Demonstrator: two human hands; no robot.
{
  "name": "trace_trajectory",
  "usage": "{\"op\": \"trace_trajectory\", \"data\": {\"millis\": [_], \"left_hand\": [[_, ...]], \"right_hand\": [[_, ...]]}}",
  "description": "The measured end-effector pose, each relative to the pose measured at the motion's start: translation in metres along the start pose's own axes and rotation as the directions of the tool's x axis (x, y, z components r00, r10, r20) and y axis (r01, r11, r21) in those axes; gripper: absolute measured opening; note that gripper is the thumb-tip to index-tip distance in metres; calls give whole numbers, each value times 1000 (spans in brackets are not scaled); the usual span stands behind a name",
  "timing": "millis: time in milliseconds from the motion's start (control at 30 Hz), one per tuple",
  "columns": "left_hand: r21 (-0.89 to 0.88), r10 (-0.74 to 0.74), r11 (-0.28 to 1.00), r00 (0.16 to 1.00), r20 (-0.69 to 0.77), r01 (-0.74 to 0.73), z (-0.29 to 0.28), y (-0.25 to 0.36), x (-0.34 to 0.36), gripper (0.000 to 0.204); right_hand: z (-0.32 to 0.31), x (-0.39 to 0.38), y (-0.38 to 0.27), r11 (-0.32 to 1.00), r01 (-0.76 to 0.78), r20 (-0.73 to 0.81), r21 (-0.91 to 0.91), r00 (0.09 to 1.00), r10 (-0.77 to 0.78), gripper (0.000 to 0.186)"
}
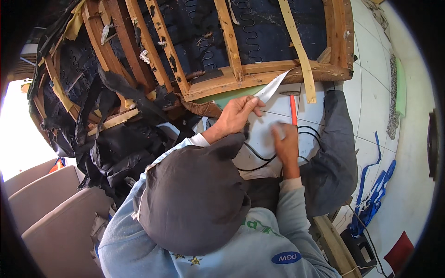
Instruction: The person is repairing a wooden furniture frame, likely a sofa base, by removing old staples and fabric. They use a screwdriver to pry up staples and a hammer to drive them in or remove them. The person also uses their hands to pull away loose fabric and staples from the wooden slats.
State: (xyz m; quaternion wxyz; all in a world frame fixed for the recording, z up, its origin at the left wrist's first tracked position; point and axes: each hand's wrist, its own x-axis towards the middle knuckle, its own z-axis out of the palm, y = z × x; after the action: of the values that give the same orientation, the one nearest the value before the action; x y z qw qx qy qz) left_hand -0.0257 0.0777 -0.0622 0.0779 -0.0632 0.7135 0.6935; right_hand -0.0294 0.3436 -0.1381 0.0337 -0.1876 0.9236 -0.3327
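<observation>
My left hand (234, 116) is closed, with thumb and fingertips pinching the lower end of a white strip (272, 88). The strip runs up to the lower wooden rail of an upturned sofa frame (218, 85). My right hand (286, 146) is smeared by motion over the tiled floor, so its fingers cannot be made out. Just beyond it, a hammer (293, 109) with a red handle shows sharply; my right hand hides the handle's end. A pale yellow strip (301, 55) hangs down over the rail, to the right of the white one.
Torn black fabric (134, 153) hangs from the frame at the left. A black cable (259, 167) loops beneath my hands. Beige cushioned pieces (65, 227) stand at lower left. Blue straps (371, 204) lie at the right, near a black case (359, 250) and the white wall (412, 139).
</observation>
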Motion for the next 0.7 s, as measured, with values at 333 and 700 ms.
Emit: {"op": "trace_trajectory", "data": {"millis": [333,700], "left_hand": [[29,-152,983,901,-407,179,6,16,18,68],[-87,-77,995,949,-305,52,8,-21,4,69]], "right_hand": [[-4,20,-8,429,-737,437,523,664,607,48],[-39,-1,-139,944,142,-340,298,940,-34,34]]}}
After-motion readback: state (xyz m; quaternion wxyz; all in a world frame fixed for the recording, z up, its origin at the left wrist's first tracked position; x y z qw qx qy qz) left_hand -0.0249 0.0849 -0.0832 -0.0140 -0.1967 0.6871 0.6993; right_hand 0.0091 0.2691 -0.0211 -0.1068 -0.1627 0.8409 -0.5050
